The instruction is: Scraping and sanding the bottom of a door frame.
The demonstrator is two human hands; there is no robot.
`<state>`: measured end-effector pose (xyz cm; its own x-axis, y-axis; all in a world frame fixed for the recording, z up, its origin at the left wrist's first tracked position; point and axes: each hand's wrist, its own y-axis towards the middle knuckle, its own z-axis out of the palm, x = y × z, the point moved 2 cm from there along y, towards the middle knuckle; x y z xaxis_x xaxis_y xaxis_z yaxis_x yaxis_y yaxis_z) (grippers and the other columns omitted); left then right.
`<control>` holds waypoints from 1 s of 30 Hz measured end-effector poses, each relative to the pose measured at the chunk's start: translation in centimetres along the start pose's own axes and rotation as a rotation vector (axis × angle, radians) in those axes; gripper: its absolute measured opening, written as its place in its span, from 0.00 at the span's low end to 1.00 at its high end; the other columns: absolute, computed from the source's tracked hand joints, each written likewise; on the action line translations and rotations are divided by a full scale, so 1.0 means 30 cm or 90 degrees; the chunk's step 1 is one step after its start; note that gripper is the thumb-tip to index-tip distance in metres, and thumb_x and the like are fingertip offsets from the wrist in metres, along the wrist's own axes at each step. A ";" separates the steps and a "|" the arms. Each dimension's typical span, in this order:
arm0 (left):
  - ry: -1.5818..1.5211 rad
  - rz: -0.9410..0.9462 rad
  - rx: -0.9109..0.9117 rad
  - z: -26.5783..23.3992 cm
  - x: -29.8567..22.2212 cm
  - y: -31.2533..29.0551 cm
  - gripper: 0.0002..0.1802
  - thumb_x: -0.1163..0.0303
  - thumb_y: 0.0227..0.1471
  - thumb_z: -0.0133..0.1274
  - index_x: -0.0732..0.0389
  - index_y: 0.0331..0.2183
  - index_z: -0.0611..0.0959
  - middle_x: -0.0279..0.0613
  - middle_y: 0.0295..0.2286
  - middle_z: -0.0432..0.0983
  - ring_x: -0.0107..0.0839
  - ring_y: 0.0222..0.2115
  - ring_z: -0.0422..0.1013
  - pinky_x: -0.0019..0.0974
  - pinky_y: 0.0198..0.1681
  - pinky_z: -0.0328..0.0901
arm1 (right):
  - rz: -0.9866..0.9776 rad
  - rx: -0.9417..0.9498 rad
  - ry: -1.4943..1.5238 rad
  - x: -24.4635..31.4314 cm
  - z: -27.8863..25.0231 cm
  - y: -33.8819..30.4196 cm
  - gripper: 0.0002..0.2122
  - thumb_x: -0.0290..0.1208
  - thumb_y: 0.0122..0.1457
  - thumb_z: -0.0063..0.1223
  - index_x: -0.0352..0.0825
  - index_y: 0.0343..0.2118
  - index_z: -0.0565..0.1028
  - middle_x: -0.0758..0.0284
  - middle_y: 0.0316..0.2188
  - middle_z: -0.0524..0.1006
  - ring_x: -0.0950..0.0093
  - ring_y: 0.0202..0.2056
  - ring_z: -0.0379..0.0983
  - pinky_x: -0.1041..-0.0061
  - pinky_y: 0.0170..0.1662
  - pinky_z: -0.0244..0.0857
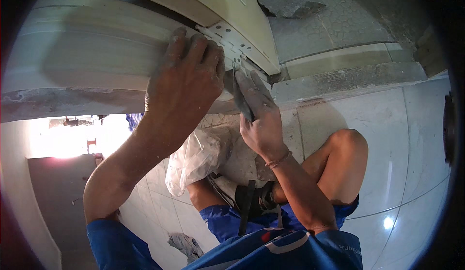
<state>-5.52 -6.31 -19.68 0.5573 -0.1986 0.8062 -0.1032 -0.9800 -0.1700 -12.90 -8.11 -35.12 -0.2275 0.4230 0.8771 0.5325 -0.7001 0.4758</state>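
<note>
We saw a clear plastic bag and, on the pale tiled floor, a crumpled grey cloth. Beyond, we noticed a ragged grey piece on darker tiles. Leftward, we had a bright opening next to a grey panel.

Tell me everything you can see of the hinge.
The hinge looks like pale metal, its spread leaves dotted with dark round holes. It lies slanted along the edge of the cream panel. The left hand is beside it; the dark blade in the right hand is near its lower end, contact unclear.
</note>
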 end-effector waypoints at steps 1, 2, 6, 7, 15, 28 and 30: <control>0.004 0.008 0.009 -0.001 -0.003 0.007 0.12 0.72 0.38 0.52 0.63 0.31 0.82 0.39 0.32 0.73 0.34 0.40 0.67 0.44 0.54 0.57 | -0.002 0.000 -0.003 0.001 -0.004 0.003 0.34 0.13 0.38 0.52 0.32 0.55 0.63 0.54 0.50 0.69 0.52 0.55 0.60 0.63 0.56 0.58; 0.005 0.006 0.006 -0.004 -0.005 0.013 0.12 0.72 0.38 0.52 0.63 0.31 0.82 0.39 0.32 0.73 0.34 0.40 0.67 0.44 0.54 0.57 | -0.004 -0.007 -0.026 -0.001 -0.005 0.002 0.30 0.14 0.42 0.50 0.33 0.54 0.65 0.55 0.50 0.69 0.54 0.55 0.61 0.64 0.55 0.59; 0.008 0.023 0.061 -0.003 -0.010 0.014 0.18 0.72 0.39 0.52 0.65 0.37 0.79 0.41 0.36 0.71 0.36 0.43 0.65 0.44 0.55 0.57 | -0.085 -0.045 0.036 -0.064 -0.001 0.025 0.32 0.13 0.40 0.52 0.37 0.54 0.66 0.57 0.50 0.70 0.56 0.54 0.62 0.65 0.55 0.60; 0.023 0.030 0.103 -0.006 -0.006 0.013 0.25 0.70 0.41 0.50 0.65 0.45 0.75 0.42 0.40 0.70 0.37 0.45 0.64 0.45 0.56 0.56 | -0.085 -0.045 0.038 -0.076 -0.006 0.025 0.32 0.13 0.40 0.52 0.37 0.54 0.66 0.57 0.50 0.70 0.56 0.54 0.62 0.65 0.55 0.60; 0.007 0.031 0.128 -0.024 0.008 0.023 0.24 0.71 0.40 0.51 0.67 0.44 0.75 0.43 0.40 0.70 0.39 0.45 0.64 0.44 0.55 0.57 | 0.001 -0.007 0.176 -0.084 -0.012 0.033 0.28 0.13 0.43 0.48 0.39 0.52 0.70 0.56 0.47 0.72 0.56 0.50 0.67 0.65 0.52 0.63; -0.023 0.035 0.120 -0.018 0.002 0.019 0.24 0.71 0.39 0.51 0.67 0.42 0.76 0.44 0.39 0.71 0.38 0.43 0.64 0.45 0.54 0.57 | -0.037 -0.035 0.174 -0.118 0.011 0.050 0.26 0.14 0.44 0.48 0.37 0.51 0.70 0.56 0.47 0.72 0.57 0.50 0.67 0.66 0.54 0.62; -0.036 0.034 0.133 -0.027 0.006 0.029 0.24 0.71 0.39 0.51 0.67 0.42 0.76 0.44 0.39 0.70 0.38 0.43 0.64 0.44 0.54 0.57 | -0.034 -0.011 0.154 -0.117 -0.003 0.077 0.26 0.14 0.44 0.47 0.36 0.51 0.70 0.55 0.47 0.72 0.57 0.50 0.67 0.66 0.54 0.62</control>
<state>-6.18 -7.22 -19.21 0.6012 -0.2428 0.7613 0.0360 -0.9435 -0.3294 -10.94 -11.26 -37.09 -0.4448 0.3116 0.8397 0.5013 -0.6903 0.5217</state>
